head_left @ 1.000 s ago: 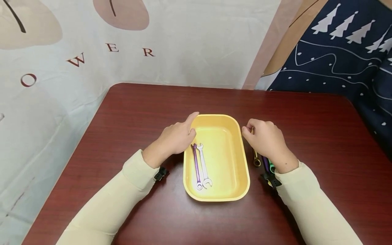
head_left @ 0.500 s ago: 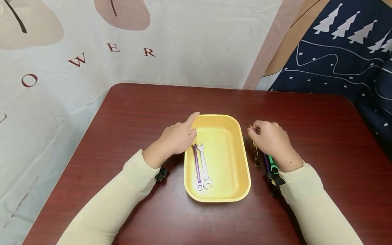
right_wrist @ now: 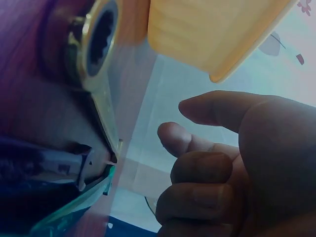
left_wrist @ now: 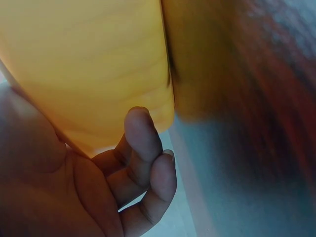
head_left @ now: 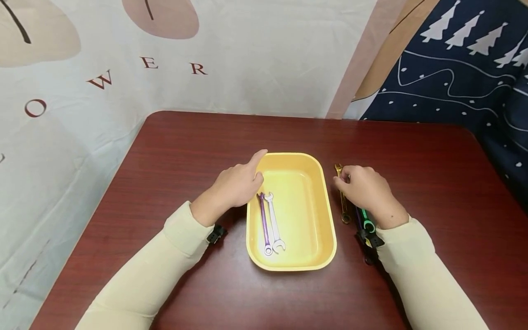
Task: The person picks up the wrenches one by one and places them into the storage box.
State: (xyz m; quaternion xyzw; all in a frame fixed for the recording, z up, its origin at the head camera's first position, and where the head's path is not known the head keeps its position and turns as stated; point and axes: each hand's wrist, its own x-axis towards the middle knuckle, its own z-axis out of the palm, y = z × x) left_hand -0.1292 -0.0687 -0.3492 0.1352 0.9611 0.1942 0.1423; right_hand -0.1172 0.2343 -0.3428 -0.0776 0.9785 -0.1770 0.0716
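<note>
A yellow plastic tray [head_left: 305, 215] stands mid-table with a purple wrench [head_left: 265, 224] and a silver wrench [head_left: 274, 222] lying at its left side. My left hand [head_left: 237, 185] grips the tray's upper left rim, index finger stretched toward the far corner and other fingers curled against the outer wall. Right of the tray, a gold wrench [head_left: 343, 201] lies on the table. Over it hovers my right hand [head_left: 365, 188]; in the right wrist view thumb and index finger are apart, with nothing between them. A green wrench [head_left: 366, 220] and a dark purple wrench [right_wrist: 44, 165] lie partly hidden under that hand.
A dark red wooden table [head_left: 231, 133] carries everything. Behind it hang a pale printed cloth [head_left: 255, 55] and a navy cloth with white trees [head_left: 445, 82]. Black straps sit at both wrists.
My right hand has shifted slightly right, and its fingers have come off the gold wrench, whose upper end now shows. The left hand and tray have stayed put.
</note>
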